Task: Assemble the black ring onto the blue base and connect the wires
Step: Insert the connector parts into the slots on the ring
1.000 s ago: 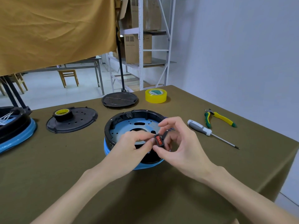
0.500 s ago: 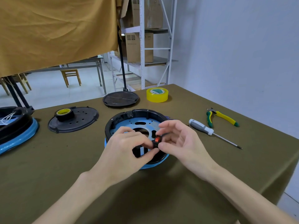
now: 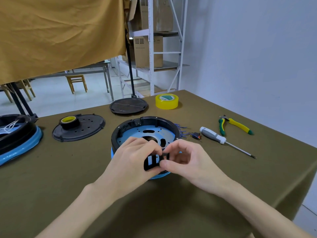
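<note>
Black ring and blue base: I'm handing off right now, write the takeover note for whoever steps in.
Left hand and right hand: both pinch a small black part at the near wall of the black ring.
Ring sits on the blue base, mid-table.
Blue wires hang out the ring's right side, beside a small switch lying loose.
Done: ring on base.
Left: seat the pinched part, connect wires.
Screwdriver and pliers lie to the right.

A black ring [image 3: 120,133] sits on a blue base [image 3: 161,176]; olive tablecloth [image 3: 171,203], yellow tape [image 3: 166,101].
</note>
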`<action>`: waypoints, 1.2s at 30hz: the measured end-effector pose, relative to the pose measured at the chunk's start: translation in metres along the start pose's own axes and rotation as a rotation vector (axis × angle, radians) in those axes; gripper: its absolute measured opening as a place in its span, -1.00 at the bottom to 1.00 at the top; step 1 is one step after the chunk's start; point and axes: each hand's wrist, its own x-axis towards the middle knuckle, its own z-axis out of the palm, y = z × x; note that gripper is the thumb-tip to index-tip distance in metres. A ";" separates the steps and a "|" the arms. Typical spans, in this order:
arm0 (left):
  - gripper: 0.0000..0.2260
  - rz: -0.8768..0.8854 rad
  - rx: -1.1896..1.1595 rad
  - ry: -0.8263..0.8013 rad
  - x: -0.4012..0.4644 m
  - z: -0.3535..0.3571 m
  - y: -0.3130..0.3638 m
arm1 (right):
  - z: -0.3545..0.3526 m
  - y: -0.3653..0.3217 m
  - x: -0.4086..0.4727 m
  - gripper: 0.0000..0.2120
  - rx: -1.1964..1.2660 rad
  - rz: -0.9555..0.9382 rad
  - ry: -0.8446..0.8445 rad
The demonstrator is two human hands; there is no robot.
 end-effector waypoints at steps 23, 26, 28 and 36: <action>-0.72 -0.245 0.054 -0.189 -0.008 0.009 -0.026 | 0.021 0.017 0.007 -0.79 -0.340 -0.210 0.211; -0.75 -0.252 0.038 -0.194 -0.008 0.009 -0.028 | 0.022 0.017 0.006 -0.80 -0.361 -0.242 0.234; -0.76 -0.262 0.025 -0.190 -0.009 0.010 -0.028 | 0.023 0.017 0.006 -0.82 -0.374 -0.243 0.241; -0.70 -0.258 -0.004 -0.207 -0.007 0.008 -0.022 | 0.029 0.007 0.015 -0.86 -0.439 -0.206 0.211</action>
